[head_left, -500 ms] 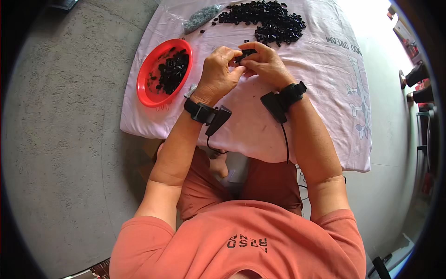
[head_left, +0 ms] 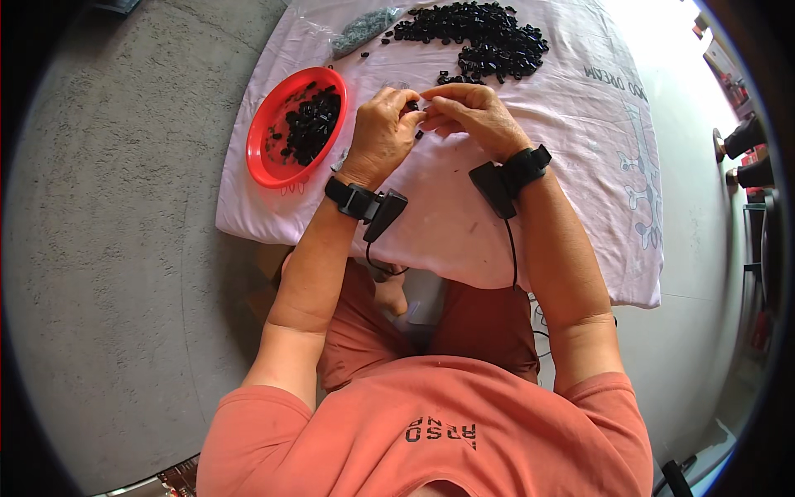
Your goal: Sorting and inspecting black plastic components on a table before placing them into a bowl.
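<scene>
Over the far middle of the table, my two hands meet almost fingertip to fingertip. My left hand [head_left: 383, 132] pinches a small black plastic piece [head_left: 411, 106] between thumb and fingers. Close against it, my right hand [head_left: 479, 118] is closed in a pinch; what its fingertips hold is too small to make out. Just below the fingertips a second black piece [head_left: 420, 134] shows on the cloth. Beyond my hands spreads a heap of similar black pieces [head_left: 505, 50], its near end partly behind my right hand. On the left, a red plastic dish [head_left: 257, 157] holds more black pieces.
A clear bag of small grey-green parts [head_left: 364, 31] lies at the far left of the pink tablecloth [head_left: 571, 207]. A few loose black pieces lie near it. Each wrist wears a black strap with a box and a cable hanging toward my lap.
My fingers have shifted: the black pieces between both hands are no longer seen there, and one now shows in my left fingertips. Black pieces now show on the cloth near my hands.
</scene>
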A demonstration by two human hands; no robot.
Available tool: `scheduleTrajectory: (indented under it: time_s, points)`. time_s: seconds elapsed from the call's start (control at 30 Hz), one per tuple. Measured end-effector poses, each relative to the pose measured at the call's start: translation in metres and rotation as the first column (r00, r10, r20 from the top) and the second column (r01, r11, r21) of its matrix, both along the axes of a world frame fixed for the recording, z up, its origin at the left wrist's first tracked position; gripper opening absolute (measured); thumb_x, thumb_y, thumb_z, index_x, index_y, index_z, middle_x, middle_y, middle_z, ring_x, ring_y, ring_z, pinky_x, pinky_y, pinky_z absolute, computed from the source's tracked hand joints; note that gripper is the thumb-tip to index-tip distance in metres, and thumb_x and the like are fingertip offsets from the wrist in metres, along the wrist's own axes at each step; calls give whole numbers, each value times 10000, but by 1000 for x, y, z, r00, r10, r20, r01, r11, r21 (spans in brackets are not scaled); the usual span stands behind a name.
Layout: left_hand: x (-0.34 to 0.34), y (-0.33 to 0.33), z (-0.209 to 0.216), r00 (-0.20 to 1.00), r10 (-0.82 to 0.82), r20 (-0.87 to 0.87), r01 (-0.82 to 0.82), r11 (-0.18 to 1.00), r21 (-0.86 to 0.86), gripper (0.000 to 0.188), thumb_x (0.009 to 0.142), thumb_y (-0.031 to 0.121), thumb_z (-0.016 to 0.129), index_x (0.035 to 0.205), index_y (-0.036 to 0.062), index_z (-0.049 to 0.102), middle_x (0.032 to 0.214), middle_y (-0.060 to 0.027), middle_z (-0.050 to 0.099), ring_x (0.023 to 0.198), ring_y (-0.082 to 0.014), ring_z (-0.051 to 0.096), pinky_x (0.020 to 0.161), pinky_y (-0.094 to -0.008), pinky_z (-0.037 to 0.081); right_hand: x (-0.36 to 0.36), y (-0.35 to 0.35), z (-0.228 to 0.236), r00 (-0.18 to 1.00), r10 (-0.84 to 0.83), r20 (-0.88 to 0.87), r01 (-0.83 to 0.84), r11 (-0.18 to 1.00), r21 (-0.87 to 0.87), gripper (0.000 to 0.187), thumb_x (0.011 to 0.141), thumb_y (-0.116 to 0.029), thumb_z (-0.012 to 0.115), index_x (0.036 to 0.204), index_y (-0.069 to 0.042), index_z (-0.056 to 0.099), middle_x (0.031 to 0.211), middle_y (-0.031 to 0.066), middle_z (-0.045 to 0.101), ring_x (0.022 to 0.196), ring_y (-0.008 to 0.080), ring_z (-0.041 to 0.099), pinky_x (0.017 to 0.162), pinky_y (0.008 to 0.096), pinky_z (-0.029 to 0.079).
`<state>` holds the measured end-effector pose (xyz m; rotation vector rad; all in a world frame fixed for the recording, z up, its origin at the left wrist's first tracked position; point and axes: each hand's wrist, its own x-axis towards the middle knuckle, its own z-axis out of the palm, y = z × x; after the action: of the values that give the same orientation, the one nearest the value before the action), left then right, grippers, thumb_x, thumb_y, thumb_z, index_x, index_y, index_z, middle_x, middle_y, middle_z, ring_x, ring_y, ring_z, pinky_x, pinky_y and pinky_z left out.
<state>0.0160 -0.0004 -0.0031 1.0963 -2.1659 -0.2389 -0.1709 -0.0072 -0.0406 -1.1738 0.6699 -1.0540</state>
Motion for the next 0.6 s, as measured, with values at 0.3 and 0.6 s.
scheduleTrajectory:
  time_s: [0.3, 0.6]
  points:
    - [-10, 5, 10, 999, -31, -5, 31, 998, -51, 181, 824, 8, 613, 1003, -12, 628, 902, -155, 639, 787, -302, 645, 683, -356, 517, 6, 1, -1, 995, 16, 94, -6, 994, -105, 328, 884, -161, 690, 1150, 23, 629, 932, 82, 707, 796, 116, 675, 700, 222, 537]
    - [-14, 3, 13, 998, -7, -62, 3, 998, -66, 152, 797, 1, 621, 946, 1, 649, 878, -174, 632, 817, -354, 627, 718, -403, 510, 4, -1, -1, 991, -35, 129, 42, 998, -48, 322, 880, -146, 694, 1145, 23, 625, 946, 104, 702, 798, 134, 683, 699, 218, 543]
